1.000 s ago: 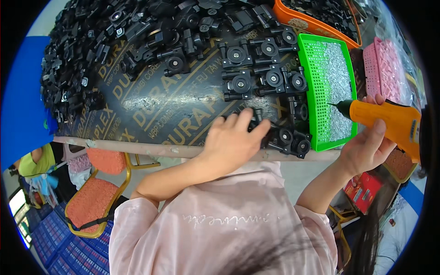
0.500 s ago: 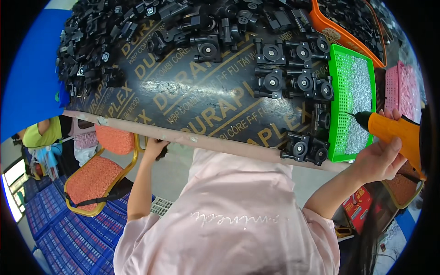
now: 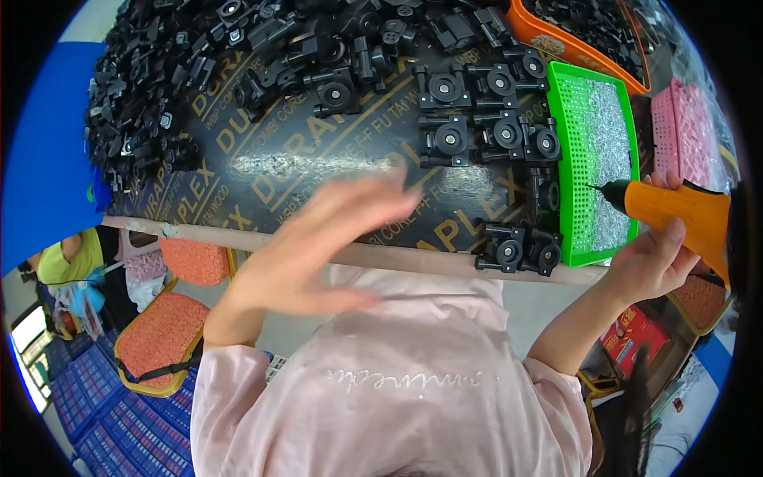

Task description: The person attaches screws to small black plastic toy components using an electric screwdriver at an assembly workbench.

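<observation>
Right hand [image 3: 648, 266] clenched around the grip of an orange electric screwdriver [image 3: 679, 215], thumb up along its side. The bit tip points left and sits over the green mesh tray [image 3: 574, 167], which holds a heap of small silver screws [image 3: 610, 151].

Left hand [image 3: 318, 242] is released: fingers spread flat, palm down, holding nothing. It's motion-blurred, hovering over the near edge of the surface [image 3: 262, 171]; cannot tell if it touches the board.

2 black plastic caster-like parts [image 3: 520, 250] sit at the near edge, just left of the tray's lower corner. About 6 more of the same parts [image 3: 485, 111] are lined up in 2 rows, touching the tray's left wall. A big loose pile of black parts [image 3: 183, 71] covers the far left of the surface.

Beyond the tray: orange bin [image 3: 572, 48] with more black parts, pink tray [image 3: 687, 131] to the right.

Below the surface edge, orange-cushioned chairs [image 3: 163, 334] and blue crates [image 3: 95, 397] on the floor, left.
</observation>
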A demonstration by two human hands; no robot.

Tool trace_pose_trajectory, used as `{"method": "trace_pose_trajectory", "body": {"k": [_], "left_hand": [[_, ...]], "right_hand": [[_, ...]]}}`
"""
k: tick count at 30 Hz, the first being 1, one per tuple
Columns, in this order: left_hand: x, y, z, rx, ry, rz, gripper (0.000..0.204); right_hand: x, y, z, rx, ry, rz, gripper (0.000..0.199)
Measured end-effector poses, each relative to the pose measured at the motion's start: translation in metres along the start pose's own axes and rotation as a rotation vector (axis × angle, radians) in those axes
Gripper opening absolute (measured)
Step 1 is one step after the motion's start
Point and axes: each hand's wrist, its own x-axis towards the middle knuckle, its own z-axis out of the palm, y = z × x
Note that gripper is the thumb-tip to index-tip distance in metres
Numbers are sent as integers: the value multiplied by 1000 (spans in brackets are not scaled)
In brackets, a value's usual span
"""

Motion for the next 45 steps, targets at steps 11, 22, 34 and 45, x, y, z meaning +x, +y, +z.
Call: {"method": "trace_pose_trajectory", "body": {"k": [11, 22, 34, 45], "left_hand": [[147, -39, 54, 854, 130, -11, 84], [94, -34, 42, 630, 200, -91, 58], [56, -37, 11, 440, 246, -384, 51], [2, -30, -17, 448, 509, -110, 45]], "right_hand": [[3, -15, 39, -266, 202, -278, 54], [10, 9, 57, -206, -11, -117, 47], [7, 10, 49, -132, 15, -149, 44], [9, 9, 39, -191, -7, -191, 48]]}}
